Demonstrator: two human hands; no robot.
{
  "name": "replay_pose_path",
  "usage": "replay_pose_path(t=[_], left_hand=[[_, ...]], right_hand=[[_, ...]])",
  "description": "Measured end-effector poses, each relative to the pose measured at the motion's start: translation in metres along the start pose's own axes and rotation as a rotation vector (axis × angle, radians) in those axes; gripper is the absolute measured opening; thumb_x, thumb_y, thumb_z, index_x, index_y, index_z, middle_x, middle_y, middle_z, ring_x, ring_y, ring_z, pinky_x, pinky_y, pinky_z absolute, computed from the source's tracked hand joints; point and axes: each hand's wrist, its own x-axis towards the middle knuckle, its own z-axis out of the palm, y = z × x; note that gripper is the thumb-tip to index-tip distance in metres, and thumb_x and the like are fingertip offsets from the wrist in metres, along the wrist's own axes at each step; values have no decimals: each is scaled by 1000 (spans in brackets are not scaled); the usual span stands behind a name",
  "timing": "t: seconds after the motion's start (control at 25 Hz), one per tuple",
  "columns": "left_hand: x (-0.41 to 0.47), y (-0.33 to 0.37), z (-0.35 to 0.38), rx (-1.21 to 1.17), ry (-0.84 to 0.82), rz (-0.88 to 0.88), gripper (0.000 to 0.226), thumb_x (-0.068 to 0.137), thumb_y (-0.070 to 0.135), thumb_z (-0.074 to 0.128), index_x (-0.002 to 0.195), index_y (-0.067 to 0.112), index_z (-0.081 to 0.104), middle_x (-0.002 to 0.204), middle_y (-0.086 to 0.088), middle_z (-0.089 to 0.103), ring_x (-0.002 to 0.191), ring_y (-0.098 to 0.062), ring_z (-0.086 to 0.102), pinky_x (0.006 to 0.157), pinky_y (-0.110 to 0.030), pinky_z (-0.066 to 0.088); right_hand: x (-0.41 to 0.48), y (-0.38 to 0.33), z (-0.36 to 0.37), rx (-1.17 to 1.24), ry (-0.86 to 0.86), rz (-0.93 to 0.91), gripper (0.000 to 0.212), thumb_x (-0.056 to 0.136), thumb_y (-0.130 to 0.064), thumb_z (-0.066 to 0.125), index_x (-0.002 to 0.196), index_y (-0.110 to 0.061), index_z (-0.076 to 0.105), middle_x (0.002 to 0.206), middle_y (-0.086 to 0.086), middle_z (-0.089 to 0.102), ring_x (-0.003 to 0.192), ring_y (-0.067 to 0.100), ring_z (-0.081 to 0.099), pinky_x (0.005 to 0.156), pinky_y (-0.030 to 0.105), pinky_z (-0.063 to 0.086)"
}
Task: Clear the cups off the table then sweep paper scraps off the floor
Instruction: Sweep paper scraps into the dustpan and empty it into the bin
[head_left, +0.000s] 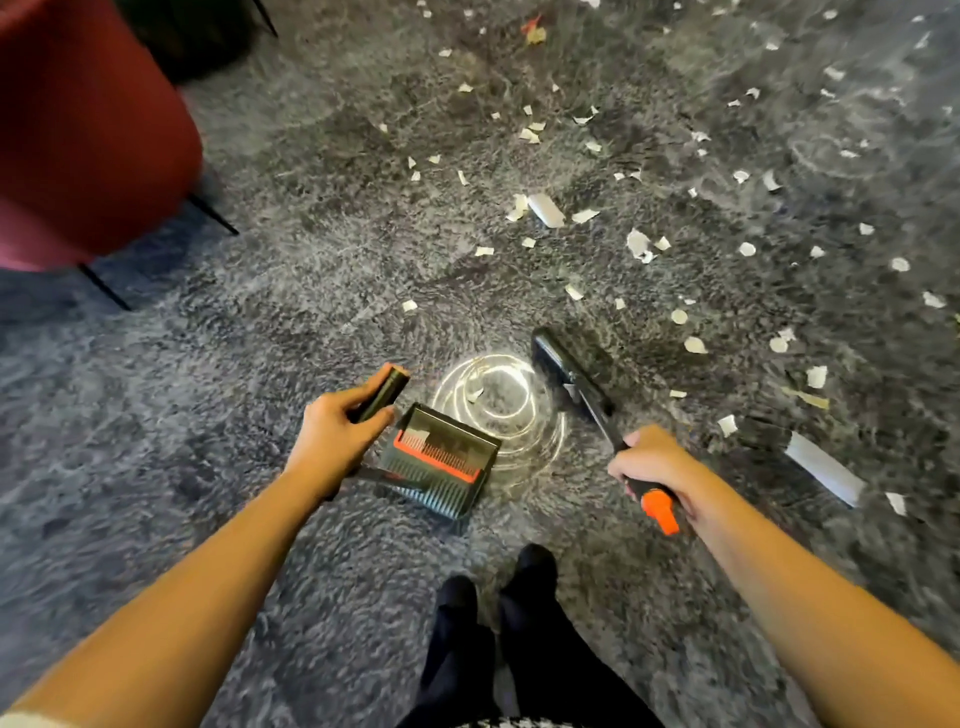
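Left hand (337, 431) is curled round the pan handle (384, 395), holding the dustpan (441, 457) low with its open mouth turned toward the litter, so it looks ready to catch whatever is pushed in. Right hand (649, 457) is closed on the brush (571, 374) near its orange end, which lets the black head reach out ahead, just right of the pan's mouth. Pan and brush flank a bright patch of reflected light on the floor (260, 364), where one scrap (474, 393) lies between them, probably the first to go in. A long white strip (826, 467) lies off to the right of the brush.

Beyond the brush head the scraps (639, 241) are spread wide across the dark marbled floor, thickest ahead and to the right, and none can be made out in the pan. Sweeping seems barely begun. Far left stands a red chair (78, 130) on thin black legs. No cups or table are in view.
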Motion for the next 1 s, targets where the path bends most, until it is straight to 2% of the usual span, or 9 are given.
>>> replay_pose_path(t=[0.08,0.16,0.28,0.4,0.48,0.64,0.8,0.92,1.0], left_hand=[[12,1,-1,-2,16,-35,46,84,16,70,128,25,59,89,6,69,60,7,48,55,-8,37],[29,4,-3,-1,-2,-67,46,84,17,70,128,25,59,78,5,65,59,-1,47,57,-19,38],[46,10,-7,6,-18,-68,46,84,17,69,128,29,58,64,12,61,47,1,43,50,-19,38],[48,15,-5,5,-39,-55,48,84,18,68,129,33,56,86,10,69,51,-6,51,50,-23,43],[45,18,0,7,-49,-43,48,85,18,67,129,33,56,93,6,68,45,0,51,44,-19,44],[34,16,-2,-23,-53,-43,47,86,16,66,130,28,56,80,2,68,37,2,47,41,-18,42],[18,7,-13,-58,-91,-34,47,87,13,67,131,24,57,71,3,69,47,-10,51,49,-28,47],[7,22,1,-44,-223,112,46,85,8,67,130,19,58,67,12,71,43,11,47,47,-7,41],[2,36,16,-21,-321,197,46,85,8,68,129,22,59,80,13,70,50,15,49,51,-10,46]], right_hand=[[8,-7,18,-89,-71,-26,38,72,8,57,110,7,58,74,14,53,53,24,48,48,28,34],[12,-12,35,-178,-149,-69,57,77,4,58,132,9,42,96,20,61,57,26,52,48,28,38],[4,-18,50,-293,-186,-125,53,79,-2,60,130,5,48,99,20,65,60,22,55,49,26,41],[-6,-20,53,-271,-246,-147,55,75,0,61,129,2,50,81,12,61,44,15,55,40,20,41],[-12,-19,48,-221,-278,-149,56,73,2,59,128,1,51,71,9,61,38,12,54,38,20,41],[-30,-8,33,-131,-316,-159,60,73,6,56,131,-8,53,42,-4,60,35,10,52,38,20,43],[-58,8,29,-33,-311,-155,70,74,6,57,140,-15,44,42,-4,61,34,10,52,38,19,42],[-83,27,29,49,-245,-153,61,74,5,56,132,-10,52,43,1,57,35,12,51,38,21,42],[-101,44,30,87,-182,-147,54,75,6,56,128,-1,54,47,4,56,35,12,51,39,22,42]])
